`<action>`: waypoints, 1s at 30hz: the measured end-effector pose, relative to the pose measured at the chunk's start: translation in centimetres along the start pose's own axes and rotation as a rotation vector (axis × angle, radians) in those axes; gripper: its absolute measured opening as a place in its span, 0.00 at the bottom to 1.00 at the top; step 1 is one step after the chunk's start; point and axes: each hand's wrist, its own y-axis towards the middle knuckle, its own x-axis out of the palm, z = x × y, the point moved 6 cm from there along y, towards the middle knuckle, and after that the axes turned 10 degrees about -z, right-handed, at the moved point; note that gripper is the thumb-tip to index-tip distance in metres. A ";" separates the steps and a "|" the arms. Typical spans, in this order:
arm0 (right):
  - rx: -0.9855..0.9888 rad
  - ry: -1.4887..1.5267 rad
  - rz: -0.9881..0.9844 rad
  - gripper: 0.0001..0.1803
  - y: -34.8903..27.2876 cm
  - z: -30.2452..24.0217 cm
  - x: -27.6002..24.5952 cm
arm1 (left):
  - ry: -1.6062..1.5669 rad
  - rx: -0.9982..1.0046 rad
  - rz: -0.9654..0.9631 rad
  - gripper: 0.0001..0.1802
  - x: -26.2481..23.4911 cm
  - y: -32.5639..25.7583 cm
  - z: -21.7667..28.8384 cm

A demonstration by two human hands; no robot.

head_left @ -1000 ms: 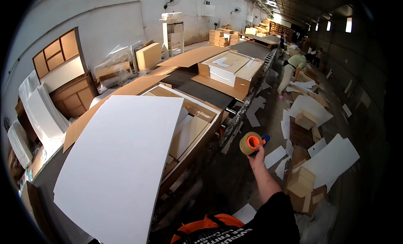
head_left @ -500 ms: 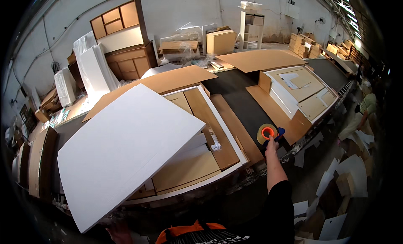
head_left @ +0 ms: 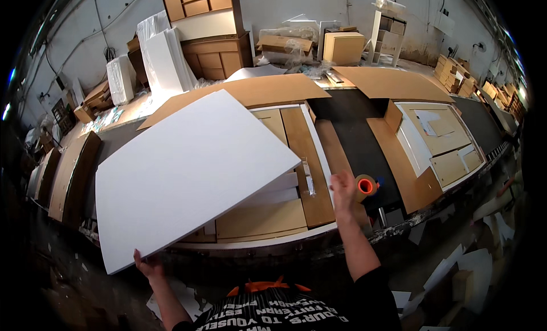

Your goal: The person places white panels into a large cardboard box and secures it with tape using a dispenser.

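From the right hand (head_left: pixel 343 189), the dark belt (head_left: pixel 356 117) gives a bare lane toward one o'clock. The tape roll (head_left: pixel 360 187) blocks three o'clock, a cardboard flap (head_left: pixel 403 166) two. Toward nine, the white panel (head_left: pixel 191 174) overhangs the open box (head_left: pixel 326 217) (its right-hand part lies uncovered).

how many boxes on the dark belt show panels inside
2: one box lies partly under the white board; the other box lies to its right. More may be hidden.
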 end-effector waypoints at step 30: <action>0.444 0.246 -0.886 0.22 -3.2 -8.8 24.5 | 0.108 0.129 -0.235 0.38 5.7 5.7 4.5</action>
